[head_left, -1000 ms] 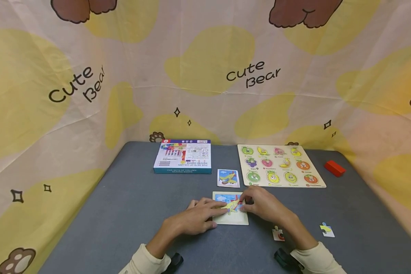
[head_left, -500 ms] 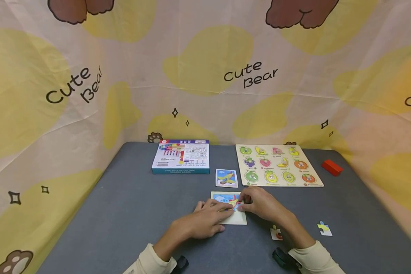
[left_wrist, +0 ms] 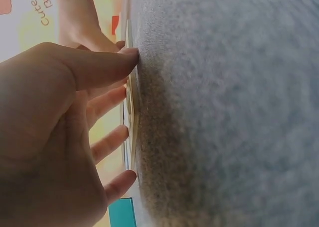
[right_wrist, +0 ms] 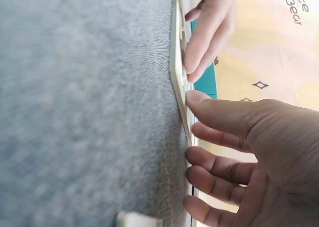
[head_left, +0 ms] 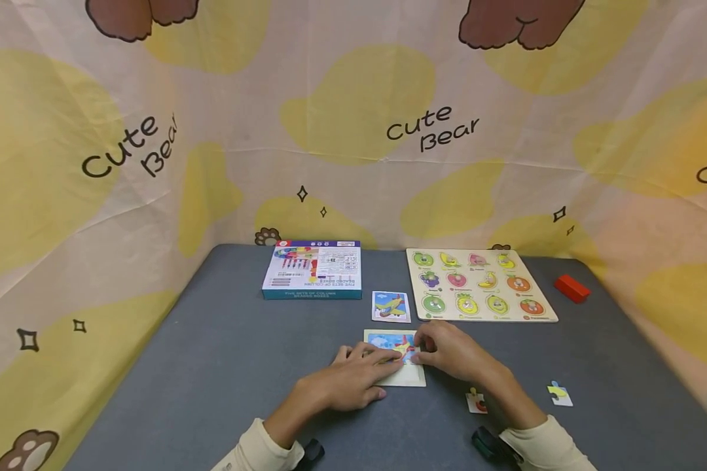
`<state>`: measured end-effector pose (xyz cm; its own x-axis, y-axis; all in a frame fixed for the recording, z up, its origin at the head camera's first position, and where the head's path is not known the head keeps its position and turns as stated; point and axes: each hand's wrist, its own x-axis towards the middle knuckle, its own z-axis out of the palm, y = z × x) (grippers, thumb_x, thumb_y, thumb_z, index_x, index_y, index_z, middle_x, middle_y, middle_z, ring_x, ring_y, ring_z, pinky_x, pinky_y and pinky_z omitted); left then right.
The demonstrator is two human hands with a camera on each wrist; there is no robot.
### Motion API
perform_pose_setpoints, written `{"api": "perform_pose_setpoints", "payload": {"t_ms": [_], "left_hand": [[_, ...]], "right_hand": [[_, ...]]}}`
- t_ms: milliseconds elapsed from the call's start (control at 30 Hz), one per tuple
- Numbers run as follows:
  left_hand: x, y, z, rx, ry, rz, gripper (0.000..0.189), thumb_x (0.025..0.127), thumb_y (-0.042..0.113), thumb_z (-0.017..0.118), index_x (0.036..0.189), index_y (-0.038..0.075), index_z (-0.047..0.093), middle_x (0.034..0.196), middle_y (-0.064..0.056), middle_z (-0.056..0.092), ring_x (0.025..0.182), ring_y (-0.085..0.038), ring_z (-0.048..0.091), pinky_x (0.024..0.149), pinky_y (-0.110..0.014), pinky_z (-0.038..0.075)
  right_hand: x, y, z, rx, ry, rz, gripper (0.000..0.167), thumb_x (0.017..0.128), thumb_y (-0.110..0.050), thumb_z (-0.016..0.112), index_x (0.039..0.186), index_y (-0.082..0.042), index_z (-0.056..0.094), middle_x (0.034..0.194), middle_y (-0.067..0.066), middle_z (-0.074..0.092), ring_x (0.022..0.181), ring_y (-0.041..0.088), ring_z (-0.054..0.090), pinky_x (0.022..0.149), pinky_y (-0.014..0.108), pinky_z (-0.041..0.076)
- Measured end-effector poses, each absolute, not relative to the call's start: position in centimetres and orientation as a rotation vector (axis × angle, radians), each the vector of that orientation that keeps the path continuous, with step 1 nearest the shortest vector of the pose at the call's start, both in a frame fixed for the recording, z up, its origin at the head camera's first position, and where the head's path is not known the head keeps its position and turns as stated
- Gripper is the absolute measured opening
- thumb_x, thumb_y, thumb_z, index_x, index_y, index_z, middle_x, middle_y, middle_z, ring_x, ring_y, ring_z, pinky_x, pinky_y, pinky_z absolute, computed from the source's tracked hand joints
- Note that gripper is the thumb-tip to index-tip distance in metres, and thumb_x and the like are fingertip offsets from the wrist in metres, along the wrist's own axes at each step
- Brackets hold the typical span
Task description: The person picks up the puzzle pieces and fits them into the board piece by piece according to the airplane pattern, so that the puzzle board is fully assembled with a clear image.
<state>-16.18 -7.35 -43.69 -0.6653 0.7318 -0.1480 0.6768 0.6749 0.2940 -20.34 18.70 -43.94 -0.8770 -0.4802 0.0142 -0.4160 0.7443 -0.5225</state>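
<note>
A small jigsaw puzzle with an airplane picture (head_left: 383, 339) sits in a pale tray (head_left: 411, 378) at the middle of the table. My left hand (head_left: 353, 381) lies across its left and middle part, fingers extended and fingertips on the picture. At the right edge, the thumb and index finger of my right hand (head_left: 452, 352) pinch a puzzle piece, mostly hidden by those fingers. In the right wrist view the thumb tip touches the tray (right_wrist: 175, 62); the other fingers are loosely bent. Two loose puzzle pieces, one with red (head_left: 476, 402) and one with yellow (head_left: 560, 394), lie to the right.
Behind the tray lies an airplane picture card (head_left: 391, 307). A boxed set (head_left: 312, 269) stands at the back left, a fruit board (head_left: 477, 282) at the back right. Beyond that board is a red block (head_left: 572, 288). Printed cloth walls (head_left: 353, 157) border the table.
My left hand has slid right across the puzzle, and its fingertips now cover more of the airplane. The right hand keeps nearly the same place at the right edge.
</note>
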Motion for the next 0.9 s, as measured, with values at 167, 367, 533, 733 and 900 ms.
{"api": "perform_pose_setpoints", "payload": {"t_ms": [167, 367, 533, 733, 900], "left_hand": [[-16.3, -7.3, -43.7, 1.124, 2.617, 0.346, 0.063, 0.109, 0.037, 0.06, 0.167, 0.032, 0.035, 0.171, 0.017, 0.032, 0.147, -0.021, 0.036, 0.101, -0.045, 0.035], [-16.4, -7.5, -43.8, 1.079, 2.609, 0.435, 0.066, 0.107, 0.035, 0.064, 0.166, 0.028, 0.037, 0.17, 0.014, 0.035, 0.149, -0.023, 0.036, 0.103, -0.047, 0.035], [-16.4, -7.8, -44.2, 1.076, 2.625, 0.534, 0.061, 0.106, 0.033, 0.066, 0.163, 0.026, 0.045, 0.169, 0.011, 0.039, 0.149, -0.022, 0.038, 0.103, -0.047, 0.038], [-16.7, -8.9, -44.5, 1.024, 2.644, 0.603, 0.057, 0.104, 0.032, 0.07, 0.158, 0.024, 0.053, 0.163, 0.009, 0.046, 0.148, -0.019, 0.042, 0.101, -0.044, 0.038], [-17.1, -9.9, -44.1, 0.942, 2.627, 0.654, 0.059, 0.102, 0.029, 0.073, 0.157, 0.019, 0.054, 0.163, 0.004, 0.047, 0.15, -0.02, 0.042, 0.107, -0.052, 0.037]], "right_hand": [[-19.6, 19.4, -43.6, -0.779, 2.804, -0.776, 0.028, 0.092, -0.031, 0.085, 0.111, -0.013, 0.073, 0.092, -0.005, 0.058, 0.083, 0.011, 0.052, 0.074, 0.031, 0.045], [-18.7, 21.2, -43.3, -0.8, 2.744, -0.739, 0.038, 0.092, -0.038, 0.084, 0.121, -0.014, 0.075, 0.098, -0.008, 0.06, 0.09, 0.011, 0.055, 0.079, 0.033, 0.048], [-17.5, 23.0, -43.2, -0.789, 2.73, -0.724, 0.04, 0.09, -0.041, 0.085, 0.121, -0.017, 0.076, 0.101, -0.01, 0.06, 0.093, 0.009, 0.055, 0.081, 0.033, 0.049], [-15.8, 25.3, -43.1, -0.752, 2.749, -0.717, 0.042, 0.087, -0.043, 0.087, 0.121, -0.021, 0.076, 0.102, -0.014, 0.06, 0.096, 0.006, 0.054, 0.084, 0.031, 0.049], [-14.8, 27.0, -43.1, -0.757, 2.756, -0.685, 0.042, 0.084, -0.041, 0.089, 0.119, -0.021, 0.077, 0.102, -0.016, 0.06, 0.096, 0.005, 0.053, 0.084, 0.03, 0.049]]}}
